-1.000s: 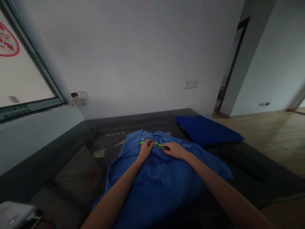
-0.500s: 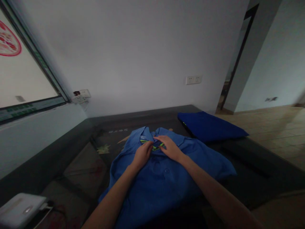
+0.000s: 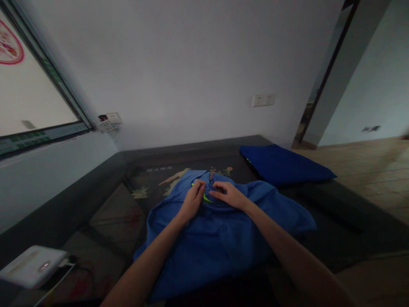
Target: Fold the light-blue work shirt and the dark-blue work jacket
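A blue button-up garment (image 3: 207, 251), apparently a shirt or work jacket, lies spread on a dark glossy table, its collar end away from me. At the collar, my left hand (image 3: 194, 198) pinches the cloth between thumb and fingers. Just to its right, my right hand (image 3: 230, 195) also has its fingers closed on the collar cloth. A little bright yellow-green trim shows between the hands. The cloth right under my fingertips is partly hidden by them.
A folded darker blue cloth item (image 3: 284, 164) lies at the table's back right. A white box-like device (image 3: 33, 266) with a plugged-in cable sits at the near left. The table (image 3: 153, 155) meets the wall behind, with wall sockets (image 3: 263, 99) above.
The collar has been drawn together and bunched between my hands, so less of its inside shows. My left fingers have risen slightly. The whole view has shifted a little.
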